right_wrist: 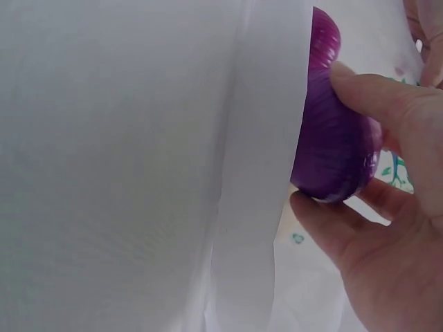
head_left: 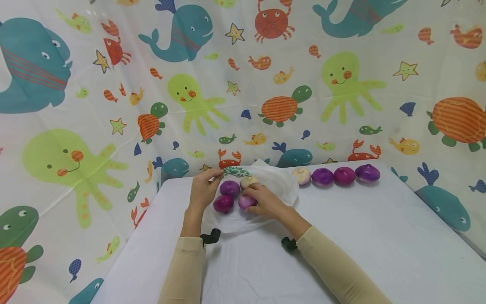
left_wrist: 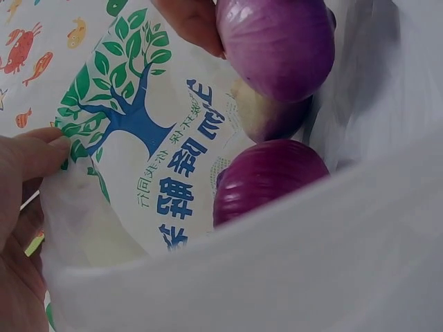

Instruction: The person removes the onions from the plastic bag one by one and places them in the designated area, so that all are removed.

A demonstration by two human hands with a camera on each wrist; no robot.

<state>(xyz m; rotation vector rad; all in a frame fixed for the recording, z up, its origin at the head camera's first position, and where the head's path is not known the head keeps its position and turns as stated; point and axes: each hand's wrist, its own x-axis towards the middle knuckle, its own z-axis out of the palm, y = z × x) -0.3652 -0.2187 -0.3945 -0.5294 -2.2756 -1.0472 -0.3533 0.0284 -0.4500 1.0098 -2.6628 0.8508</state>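
My left hand (head_left: 205,188) pinches the edge of a white plastic bag (head_left: 282,188) at its far left, where green leaves are printed. In the left wrist view, thumb and finger meet on the bag's edge beside a blue tree print and blue lettering. The fingers of my right hand (head_left: 267,203) curl round a purple onion (head_left: 247,202) on the right of the bag; the right wrist view shows this purple onion (right_wrist: 336,142) between thumb and fingers. Close by within the bag are another purple onion (head_left: 229,188), a magenta onion (head_left: 223,204) and a pale onion (head_left: 248,181).
Right of the bag, a row of onions runs along the table's back edge: a pale onion (head_left: 301,176), a purple onion (head_left: 322,177), a magenta onion (head_left: 344,176) and another purple onion (head_left: 367,173). A white cloth covers the table (head_left: 379,236). Behind hangs a sea-animal curtain (head_left: 243,76).
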